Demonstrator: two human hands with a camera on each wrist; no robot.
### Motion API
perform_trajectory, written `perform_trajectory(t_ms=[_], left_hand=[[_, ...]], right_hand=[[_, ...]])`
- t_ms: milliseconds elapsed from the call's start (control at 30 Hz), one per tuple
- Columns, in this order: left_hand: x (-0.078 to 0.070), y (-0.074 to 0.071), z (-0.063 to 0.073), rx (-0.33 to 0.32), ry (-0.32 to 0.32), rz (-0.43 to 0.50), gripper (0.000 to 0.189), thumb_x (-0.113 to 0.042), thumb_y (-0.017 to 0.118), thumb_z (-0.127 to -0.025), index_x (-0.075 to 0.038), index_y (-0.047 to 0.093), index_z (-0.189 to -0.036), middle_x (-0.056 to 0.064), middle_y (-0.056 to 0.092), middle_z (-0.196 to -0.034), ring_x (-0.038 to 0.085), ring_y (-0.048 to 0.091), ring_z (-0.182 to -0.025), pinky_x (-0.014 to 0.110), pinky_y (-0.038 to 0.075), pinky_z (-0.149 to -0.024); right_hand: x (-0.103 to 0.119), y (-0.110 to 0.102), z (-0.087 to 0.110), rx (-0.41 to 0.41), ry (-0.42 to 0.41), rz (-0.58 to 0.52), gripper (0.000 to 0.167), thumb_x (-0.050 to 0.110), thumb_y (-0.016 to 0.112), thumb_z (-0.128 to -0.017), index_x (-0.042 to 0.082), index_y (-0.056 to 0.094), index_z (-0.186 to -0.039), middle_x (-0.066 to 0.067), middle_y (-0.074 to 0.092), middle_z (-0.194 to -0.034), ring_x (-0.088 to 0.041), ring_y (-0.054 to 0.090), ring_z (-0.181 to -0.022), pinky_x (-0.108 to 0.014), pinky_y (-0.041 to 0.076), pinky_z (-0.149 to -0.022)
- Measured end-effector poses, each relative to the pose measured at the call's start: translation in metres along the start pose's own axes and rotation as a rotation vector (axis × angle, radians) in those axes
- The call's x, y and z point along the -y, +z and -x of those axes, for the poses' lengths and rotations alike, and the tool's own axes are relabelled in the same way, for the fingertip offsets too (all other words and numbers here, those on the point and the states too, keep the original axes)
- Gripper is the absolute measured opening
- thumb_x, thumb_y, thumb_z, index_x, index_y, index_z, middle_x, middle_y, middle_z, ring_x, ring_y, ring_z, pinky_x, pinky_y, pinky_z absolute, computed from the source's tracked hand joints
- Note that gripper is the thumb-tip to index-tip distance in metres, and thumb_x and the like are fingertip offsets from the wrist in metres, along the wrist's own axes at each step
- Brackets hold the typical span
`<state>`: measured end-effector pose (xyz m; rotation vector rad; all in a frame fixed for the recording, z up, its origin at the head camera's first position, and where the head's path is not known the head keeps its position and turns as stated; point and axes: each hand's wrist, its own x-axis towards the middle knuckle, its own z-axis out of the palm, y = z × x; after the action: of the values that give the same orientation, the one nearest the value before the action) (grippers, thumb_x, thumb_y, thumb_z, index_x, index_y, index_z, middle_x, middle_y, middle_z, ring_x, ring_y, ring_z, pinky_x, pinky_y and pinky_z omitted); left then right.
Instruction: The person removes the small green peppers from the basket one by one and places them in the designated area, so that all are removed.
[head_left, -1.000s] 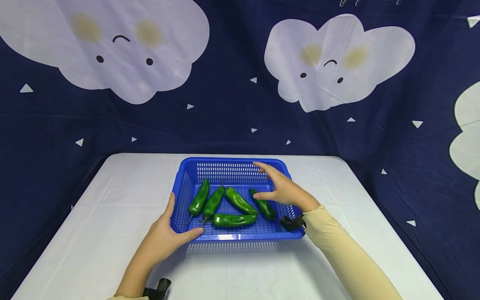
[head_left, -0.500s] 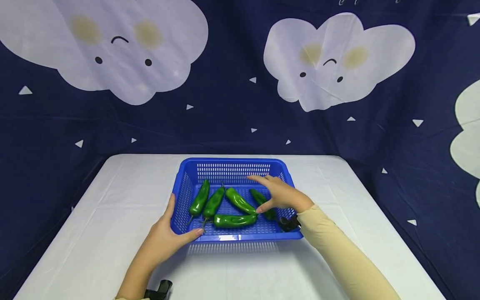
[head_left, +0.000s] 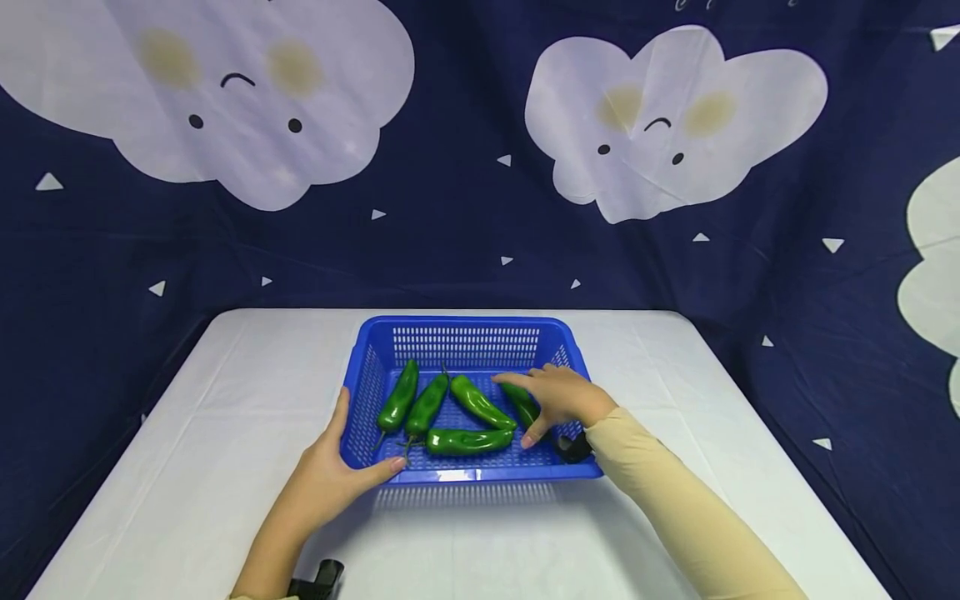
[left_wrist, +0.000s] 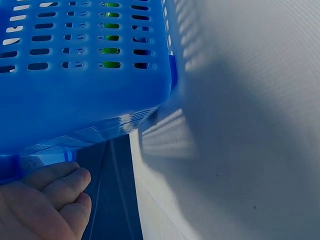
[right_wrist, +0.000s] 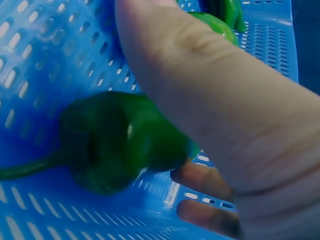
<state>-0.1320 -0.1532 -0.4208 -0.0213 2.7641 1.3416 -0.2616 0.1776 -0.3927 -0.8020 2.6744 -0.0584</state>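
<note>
A blue plastic basket (head_left: 495,474) with slotted walls holds several long green peppers. My left hand (head_left: 327,471) grips its left end, the thumb lying over the front rim; in the left wrist view the fingers (left_wrist: 65,187) bend at the outside of the basket. Inside the right part, my right hand (head_left: 561,396) reaches over the rightmost pepper (head_left: 522,406), index finger and thumb spread to either side of it. The right wrist view shows this pepper (right_wrist: 125,140) between thumb and fingers, stem toward the left. Another pepper (head_left: 470,442) lies crosswise near the front wall.
Left of the right hand, a slanted pepper (head_left: 480,402) lies in the basket, with two more peppers (head_left: 426,407) farther left. The basket rests on a white-covered table (head_left: 225,400). Behind hangs a dark blue cloth (head_left: 457,250) with white clouds.
My right hand has come down and toward me, from above the basket's right side to around the rightmost pepper. The left hand has kept its place on the basket.
</note>
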Motion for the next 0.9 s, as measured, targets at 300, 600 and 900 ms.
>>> perform_trajectory(t_ms=[300,600,900], left_hand=[[0.001,0.000,0.001,0.005,-0.008,0.006,0.129,-0.065,0.076,-0.074,-0.030,-0.016,-0.157,0.024,0.024,-0.162,0.047,0.034,-0.142,0.065,0.034,-0.110],[0.002,0.001,0.000,-0.001,0.006,-0.003,0.128,-0.065,0.076,-0.075,-0.031,-0.015,-0.157,0.024,0.025,-0.161,0.047,0.036,-0.142,0.066,0.035,-0.109],[0.005,0.002,0.000,0.000,0.004,0.012,0.128,-0.064,0.077,-0.074,-0.032,-0.014,-0.157,0.023,0.023,-0.162,0.046,0.035,-0.143,0.064,0.033,-0.111]], right_hand=[[0.003,0.001,-0.004,0.063,0.032,0.131,0.107,0.061,0.083,-0.063,0.039,0.031,-0.154,-0.016,0.043,-0.155,-0.046,0.037,-0.142,-0.064,0.028,-0.115],[0.001,0.007,-0.008,0.096,0.073,0.206,0.112,0.068,0.081,-0.059,0.039,0.030,-0.154,-0.012,0.048,-0.152,-0.041,0.039,-0.142,-0.059,0.028,-0.117],[0.003,0.009,-0.011,0.071,0.072,0.235,0.108,0.071,0.080,-0.059,0.039,0.035,-0.151,-0.008,0.058,-0.142,-0.031,0.052,-0.130,-0.052,0.034,-0.113]])
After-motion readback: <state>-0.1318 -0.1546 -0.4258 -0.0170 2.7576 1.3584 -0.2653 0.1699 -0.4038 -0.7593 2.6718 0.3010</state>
